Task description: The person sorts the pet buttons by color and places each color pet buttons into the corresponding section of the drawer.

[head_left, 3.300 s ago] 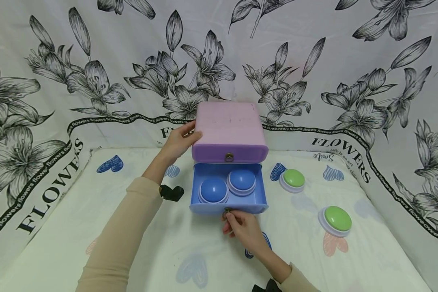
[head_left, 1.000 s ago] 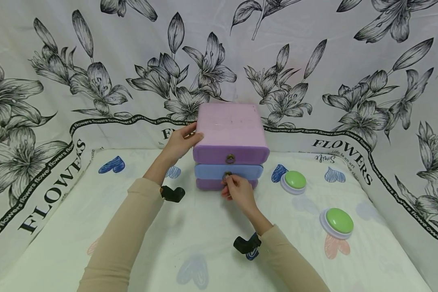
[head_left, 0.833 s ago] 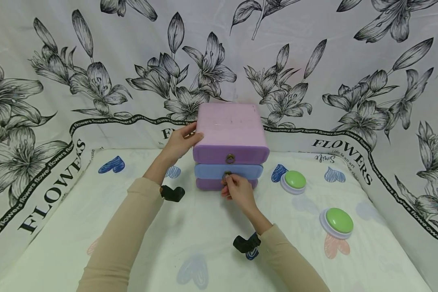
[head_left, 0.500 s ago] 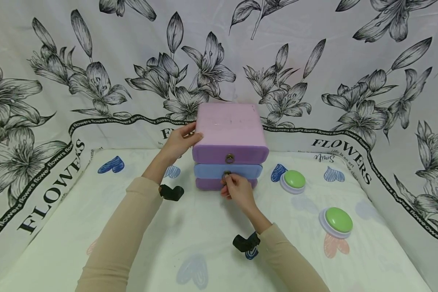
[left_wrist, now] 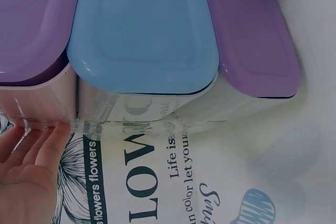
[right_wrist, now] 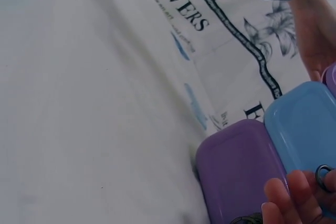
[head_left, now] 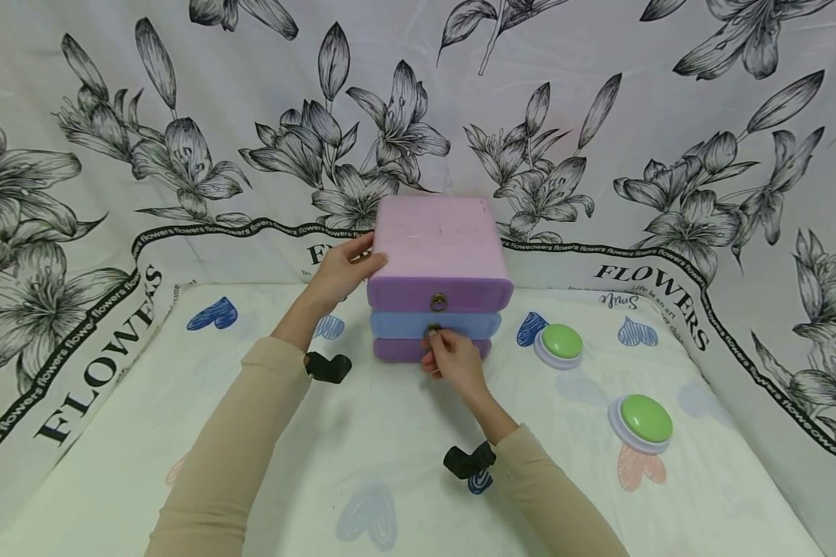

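Note:
A small chest of drawers (head_left: pixel 440 236) has a pink top and three stacked fronts. The purple top drawer (head_left: pixel 404 295), blue middle drawer (head_left: pixel 397 325) and purple bottom drawer (head_left: pixel 399 350) are all closed. My right hand (head_left: pixel 457 363) pinches the metal ring pull (head_left: pixel 433 331) on the blue drawer; its ring (right_wrist: pixel 323 174) also shows in the right wrist view. On the chest's upper left side rests my left hand (head_left: pixel 344 271), thumb near the top edge. The left wrist view has its fingers (left_wrist: pixel 52 145) extended against the pink side.
Two green push buttons on white bases lie right of the chest, one nearer the back (head_left: pixel 560 341) and another closer (head_left: pixel 645 418). A white heart-print cloth (head_left: pixel 286 480) covers the surface. Flower-print fabric (head_left: pixel 265 116) rises behind.
The blue drawer, earlier pulled out with two blue push buttons inside, has slid in, hiding them. My right hand moved back with its pull. Over the last second both hands stay nearly still.

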Demonstrator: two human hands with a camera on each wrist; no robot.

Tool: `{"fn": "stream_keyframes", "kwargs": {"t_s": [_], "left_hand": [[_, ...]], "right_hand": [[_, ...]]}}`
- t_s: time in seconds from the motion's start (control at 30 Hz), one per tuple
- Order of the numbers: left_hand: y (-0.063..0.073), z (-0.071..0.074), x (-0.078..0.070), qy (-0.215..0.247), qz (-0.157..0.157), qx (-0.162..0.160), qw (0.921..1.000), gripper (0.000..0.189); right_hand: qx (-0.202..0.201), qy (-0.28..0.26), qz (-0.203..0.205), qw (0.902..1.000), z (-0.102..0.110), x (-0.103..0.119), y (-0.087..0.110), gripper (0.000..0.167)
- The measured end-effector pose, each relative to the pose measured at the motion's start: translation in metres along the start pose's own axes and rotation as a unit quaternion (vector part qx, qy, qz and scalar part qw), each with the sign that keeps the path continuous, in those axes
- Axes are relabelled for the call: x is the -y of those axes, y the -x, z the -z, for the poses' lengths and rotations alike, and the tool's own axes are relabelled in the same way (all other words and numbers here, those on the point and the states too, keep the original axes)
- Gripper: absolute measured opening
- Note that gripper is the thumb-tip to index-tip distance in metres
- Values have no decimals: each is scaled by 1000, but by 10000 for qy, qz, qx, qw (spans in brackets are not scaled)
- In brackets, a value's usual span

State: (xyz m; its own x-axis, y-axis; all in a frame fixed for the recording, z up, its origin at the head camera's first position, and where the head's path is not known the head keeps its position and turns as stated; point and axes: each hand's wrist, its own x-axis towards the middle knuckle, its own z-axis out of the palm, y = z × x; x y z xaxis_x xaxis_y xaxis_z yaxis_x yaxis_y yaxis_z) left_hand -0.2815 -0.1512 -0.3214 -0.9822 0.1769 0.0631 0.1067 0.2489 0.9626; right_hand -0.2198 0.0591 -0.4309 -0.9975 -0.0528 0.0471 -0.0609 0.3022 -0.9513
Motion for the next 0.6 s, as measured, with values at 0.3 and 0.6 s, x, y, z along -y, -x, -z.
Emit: {"fn": "stream_keyframes", "kwargs": {"t_s": [0.3, 0.6], "left_hand": [[-1, 0, 2, 32, -34, -52, 10000, 67], [-3, 0, 3, 111, -32, -40, 9999, 66]], "right_hand": [[-146, 93, 92, 9998, 4, -11, 7, 27], [-385, 491, -367, 9974, 7, -29, 13, 25]]}}
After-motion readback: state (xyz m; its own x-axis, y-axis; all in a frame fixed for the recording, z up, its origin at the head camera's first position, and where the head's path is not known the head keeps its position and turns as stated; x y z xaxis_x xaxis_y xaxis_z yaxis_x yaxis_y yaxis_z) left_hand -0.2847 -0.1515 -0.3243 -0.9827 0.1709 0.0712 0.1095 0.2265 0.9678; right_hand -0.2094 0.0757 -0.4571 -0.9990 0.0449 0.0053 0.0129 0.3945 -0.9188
